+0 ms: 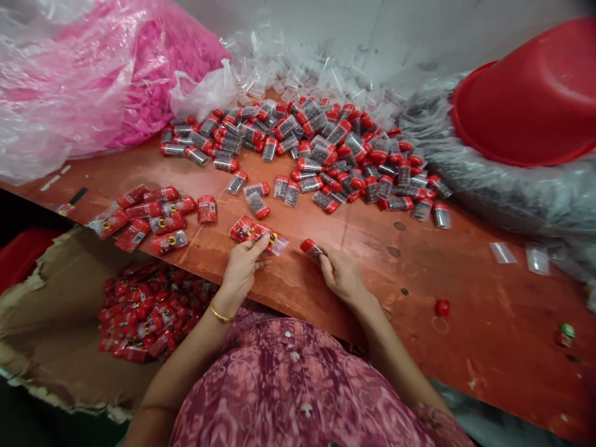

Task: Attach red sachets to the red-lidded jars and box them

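My left hand [241,268] pinches a red printed wrapper [261,232] between thumb and fingers; its clear end sticks out to the right. Under and beside it lies a small stack of the same flat wrappers [241,228]. In my right hand [345,274] is a small clear container [311,248] with a red cap, gripped at its near end and held just above the table. The two hands are apart. Beyond them lie loose capped containers [256,203] with dark contents. Several wrapped red packs [148,210] rest left of my left hand.
A large heap of capped containers [321,149] spreads across the wooden table [372,248]. Behind are clear empty tubes [326,77]. A pink-filled bag [153,68] stands left, a red bucket [535,93] right. A carton [60,323] of red packs sits below the table edge.
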`<state>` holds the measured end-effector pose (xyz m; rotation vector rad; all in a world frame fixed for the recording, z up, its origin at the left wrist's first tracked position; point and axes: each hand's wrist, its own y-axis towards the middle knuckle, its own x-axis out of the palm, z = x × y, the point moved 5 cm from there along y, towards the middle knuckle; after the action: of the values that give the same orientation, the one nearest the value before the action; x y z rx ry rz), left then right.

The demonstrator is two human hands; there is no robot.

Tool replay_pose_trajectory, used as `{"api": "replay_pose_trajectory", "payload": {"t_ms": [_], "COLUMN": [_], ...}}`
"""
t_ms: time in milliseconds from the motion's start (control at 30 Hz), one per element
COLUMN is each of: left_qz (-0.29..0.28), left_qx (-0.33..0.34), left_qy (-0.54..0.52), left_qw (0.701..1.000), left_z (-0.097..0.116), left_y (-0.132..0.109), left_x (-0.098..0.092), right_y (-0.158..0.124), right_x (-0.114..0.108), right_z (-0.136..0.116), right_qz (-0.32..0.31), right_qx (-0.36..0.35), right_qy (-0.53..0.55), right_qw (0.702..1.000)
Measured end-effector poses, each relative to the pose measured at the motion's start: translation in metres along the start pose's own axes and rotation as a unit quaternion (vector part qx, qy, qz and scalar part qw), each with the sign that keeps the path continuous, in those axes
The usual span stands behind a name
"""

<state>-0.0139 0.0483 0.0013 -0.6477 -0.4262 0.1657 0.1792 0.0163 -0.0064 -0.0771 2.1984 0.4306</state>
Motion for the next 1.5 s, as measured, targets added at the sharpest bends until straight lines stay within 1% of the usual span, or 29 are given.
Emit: {"api": "replay_pose_trajectory", "payload": {"t_ms": [33, 100, 200, 300, 467, 567, 633, 767, 833, 967, 1033, 1100, 1167, 1233, 1267, 1333, 1367, 1433, 1500], "left_qz": [-0.003, -0.012, -0.032, -0.044, -0.058, -0.066, -0.072, -0.083, -0.083, -0.062, -0.061, -0.067, -0.069, -0.062, -0.057, -0.057, -0.061, -0.078, -0.096], "left_qx": [-0.002, -0.007, -0.013, -0.005, 0.013, 0.026, 0.041, 0.084, 0.089, 0.081, 0.069, 0.059, 0.056, 0.063, 0.068, 0.073, 0.072, 0.061, 0.054], "left_qy": [0.000, 0.005, 0.024, 0.049, 0.065, 0.084, 0.094, 0.069, 0.053, 0.019, 0.001, -0.010, -0.014, -0.020, -0.026, -0.042, -0.047, -0.051, -0.051], "left_qw": [1.000, 1.000, 0.999, 0.998, 0.996, 0.994, 0.992, 0.991, 0.991, 0.995, 0.996, 0.996, 0.996, 0.996, 0.996, 0.995, 0.994, 0.994, 0.993], "left_z": [0.000, -0.001, -0.005, -0.006, -0.005, -0.005, -0.006, -0.008, -0.011, -0.017, -0.021, -0.023, -0.024, -0.022, -0.021, -0.017, -0.016, -0.014, -0.014], "left_y": [-0.001, -0.002, -0.004, -0.006, -0.008, -0.007, -0.006, -0.006, -0.006, -0.006, -0.005, -0.005, -0.006, -0.007, -0.007, -0.006, -0.005, -0.003, -0.001], "left_x": [0.001, 0.003, 0.006, 0.009, 0.011, 0.009, 0.008, 0.013, 0.016, 0.019, 0.021, 0.024, 0.025, 0.025, 0.025, 0.024, 0.024, 0.026, 0.030], "right_y": [-0.003, -0.007, -0.009, -0.004, 0.004, 0.005, 0.006, 0.008, 0.008, 0.007, 0.007, 0.007, 0.007, 0.007, 0.007, 0.007, 0.007, 0.007, 0.007], "right_x": [-0.003, -0.008, -0.011, -0.012, -0.005, -0.001, 0.000, 0.003, 0.006, 0.016, 0.025, 0.034, 0.039, 0.042, 0.042, 0.038, 0.036, 0.030, 0.025], "right_z": [-0.005, -0.016, -0.031, -0.039, -0.036, -0.033, -0.033, -0.036, -0.035, -0.035, -0.035, -0.036, -0.037, -0.038, -0.038, -0.038, -0.038, -0.036, -0.037], "right_qz": [0.012, 0.028, 0.020, 0.002, -0.051, -0.040, -0.024, -0.023, -0.006, 0.042, 0.063, 0.089, 0.102, 0.087, 0.069, 0.036, 0.032, 0.048, 0.080], "right_qx": [0.012, 0.051, 0.104, 0.146, 0.225, 0.255, 0.248, 0.209, 0.195, 0.173, 0.190, 0.225, 0.250, 0.257, 0.252, 0.239, 0.235, 0.236, 0.242], "right_qy": [0.057, 0.158, 0.259, 0.316, 0.371, 0.385, 0.384, 0.393, 0.391, 0.371, 0.376, 0.405, 0.445, 0.484, 0.499, 0.507, 0.501, 0.478, 0.459], "right_qw": [0.998, 0.986, 0.960, 0.937, 0.899, 0.886, 0.889, 0.895, 0.900, 0.911, 0.905, 0.882, 0.854, 0.832, 0.826, 0.827, 0.832, 0.845, 0.851]}}
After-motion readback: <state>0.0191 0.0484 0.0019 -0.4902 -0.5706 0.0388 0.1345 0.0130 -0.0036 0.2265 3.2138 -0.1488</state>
